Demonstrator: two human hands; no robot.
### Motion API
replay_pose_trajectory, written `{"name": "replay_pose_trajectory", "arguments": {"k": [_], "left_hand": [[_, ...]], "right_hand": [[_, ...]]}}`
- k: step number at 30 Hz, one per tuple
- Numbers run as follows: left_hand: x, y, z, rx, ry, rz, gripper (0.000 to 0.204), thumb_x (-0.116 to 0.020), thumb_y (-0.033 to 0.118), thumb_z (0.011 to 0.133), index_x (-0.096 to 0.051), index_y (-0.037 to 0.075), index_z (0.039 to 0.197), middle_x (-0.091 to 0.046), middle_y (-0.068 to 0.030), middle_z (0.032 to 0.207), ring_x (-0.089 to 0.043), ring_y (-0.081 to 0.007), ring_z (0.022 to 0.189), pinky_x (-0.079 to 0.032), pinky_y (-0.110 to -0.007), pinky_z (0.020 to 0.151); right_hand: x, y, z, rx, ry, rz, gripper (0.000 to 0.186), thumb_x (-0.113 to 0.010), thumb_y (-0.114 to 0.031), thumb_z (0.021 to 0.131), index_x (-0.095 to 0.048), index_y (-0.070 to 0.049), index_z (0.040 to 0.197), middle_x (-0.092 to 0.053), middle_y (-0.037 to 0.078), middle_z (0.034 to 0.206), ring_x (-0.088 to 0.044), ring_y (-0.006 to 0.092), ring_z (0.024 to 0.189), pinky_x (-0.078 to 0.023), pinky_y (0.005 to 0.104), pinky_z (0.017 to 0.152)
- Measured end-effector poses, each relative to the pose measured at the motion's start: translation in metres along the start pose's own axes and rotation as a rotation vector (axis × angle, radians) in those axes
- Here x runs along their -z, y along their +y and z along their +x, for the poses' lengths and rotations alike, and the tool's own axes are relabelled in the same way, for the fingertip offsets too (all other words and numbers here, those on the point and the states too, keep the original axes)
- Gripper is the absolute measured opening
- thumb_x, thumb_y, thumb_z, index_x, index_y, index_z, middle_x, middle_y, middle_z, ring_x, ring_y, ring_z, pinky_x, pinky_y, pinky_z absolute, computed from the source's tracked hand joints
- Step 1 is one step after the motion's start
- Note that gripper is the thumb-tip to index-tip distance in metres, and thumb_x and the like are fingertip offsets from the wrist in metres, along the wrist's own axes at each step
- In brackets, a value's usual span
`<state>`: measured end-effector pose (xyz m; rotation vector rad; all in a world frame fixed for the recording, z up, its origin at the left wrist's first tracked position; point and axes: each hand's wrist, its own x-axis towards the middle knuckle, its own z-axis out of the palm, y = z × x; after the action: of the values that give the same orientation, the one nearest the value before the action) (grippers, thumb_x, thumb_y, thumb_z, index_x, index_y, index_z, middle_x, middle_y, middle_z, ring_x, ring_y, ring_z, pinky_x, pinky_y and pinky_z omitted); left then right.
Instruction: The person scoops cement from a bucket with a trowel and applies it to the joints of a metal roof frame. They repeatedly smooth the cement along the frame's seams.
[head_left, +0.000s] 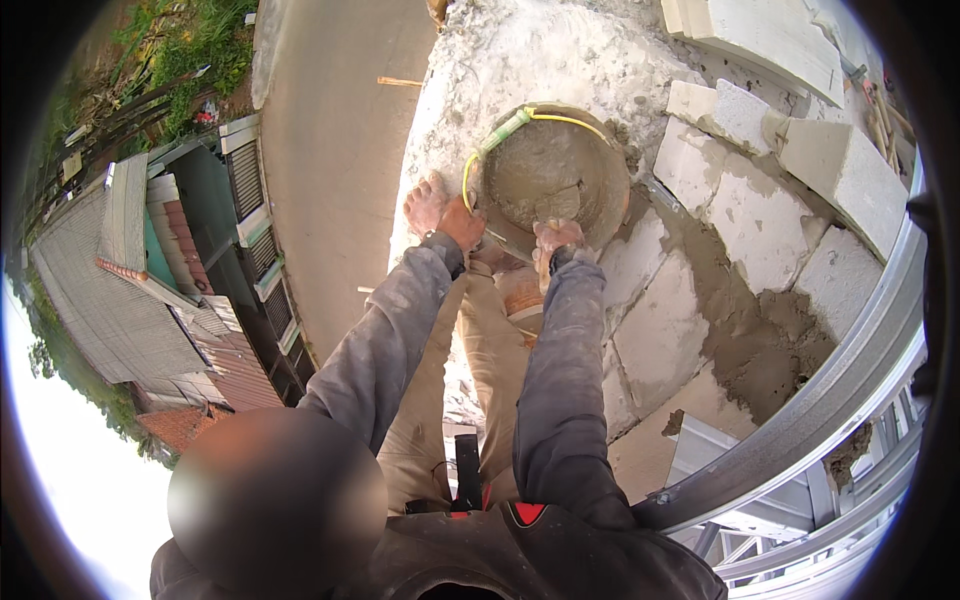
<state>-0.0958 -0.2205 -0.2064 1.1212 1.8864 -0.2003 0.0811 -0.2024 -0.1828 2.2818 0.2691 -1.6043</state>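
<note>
The bucket (553, 175) of wet grey mortar sits right in front of me on top of the rough, mortar-splashed wall (520, 60), just beyond my knees. It has a yellow handle (575, 119) with a green sleeve (505, 131) lying along its far-left rim. My left hand (461, 221) is on the near-left rim of the bucket, fingers curled closed over the edge. My right hand (556, 237) is on the near rim, smeared with mortar, fingers wrapped closed on it; whether anything else is in that hand I cannot tell. My bare foot (427, 203) rests on the wall just beside my left hand. Both of my forearms are in grey sleeves and I am crouched in tan trousers.

To the right of the bucket lie pale blocks (765, 225) set in a row with wet mortar (760, 340) spread between and over them. More loose blocks (845, 165) lie further right and beyond. A grey metal frame (850, 380) curves along the lower right. To the left, well below me, runs a paved road (335, 150), with tiled roofs (130, 290) past it.
</note>
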Motion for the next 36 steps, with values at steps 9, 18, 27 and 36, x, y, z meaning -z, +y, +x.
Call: {"name": "replay_pose_trajectory", "arguments": {"k": [9, 18, 27, 36], "left_hand": [[0.013, 0.002, -0.002, -0.128, -0.044, -0.056, 0.09, -0.072, 0.039, 0.064, -0.035, -0.003, 0.135, -0.047, -0.0249, 0.118, -0.046, -0.0396, 0.107, -0.036, -0.05, 0.09], [0.02, 0.019, -0.004, -0.03, -0.11, 0.245, 0.079, -0.069, 0.047, 0.071, -0.043, 0.011, 0.136, -0.042, -0.0237, 0.13, -0.042, -0.0405, 0.117, -0.034, -0.05, 0.098], [0.007, -0.007, 0.001, 0.064, 0.091, 0.227, 0.083, -0.07, 0.05, 0.07, -0.046, 0.001, 0.133, -0.041, -0.0243, 0.134, -0.039, -0.041, 0.122, -0.033, -0.05, 0.102], [-0.012, -0.02, 0.002, -0.046, 0.052, 0.238, 0.065, -0.069, 0.045, 0.068, -0.055, 0.015, 0.124, -0.041, -0.0245, 0.131, -0.038, -0.0377, 0.119, -0.033, -0.05, 0.091]], "right_hand": [[-0.031, -0.002, 0.016, 0.342, -0.151, -0.899, 0.057, -0.08, -0.026, 0.063, -0.063, -0.004, 0.113, -0.066, 0.017, 0.111, -0.066, 0.0329, 0.097, -0.055, 0.0395, 0.082], [-0.027, -0.092, 0.011, 0.488, 0.097, -0.936, 0.026, -0.061, -0.024, 0.086, -0.067, -0.011, 0.108, -0.066, 0.019, 0.107, -0.065, 0.0309, 0.102, -0.054, 0.0423, 0.084], [0.007, -0.007, -0.037, 0.353, 0.026, -0.966, 0.032, -0.059, -0.026, 0.086, -0.064, -0.013, 0.115, -0.062, 0.015, 0.12, -0.058, 0.0294, 0.115, -0.049, 0.0461, 0.092], [-0.056, -0.046, 0.038, 0.398, 0.182, -0.912, 0.039, -0.054, -0.029, 0.088, -0.06, -0.005, 0.118, -0.059, 0.017, 0.122, -0.057, 0.0328, 0.115, -0.05, 0.0489, 0.089]]}}
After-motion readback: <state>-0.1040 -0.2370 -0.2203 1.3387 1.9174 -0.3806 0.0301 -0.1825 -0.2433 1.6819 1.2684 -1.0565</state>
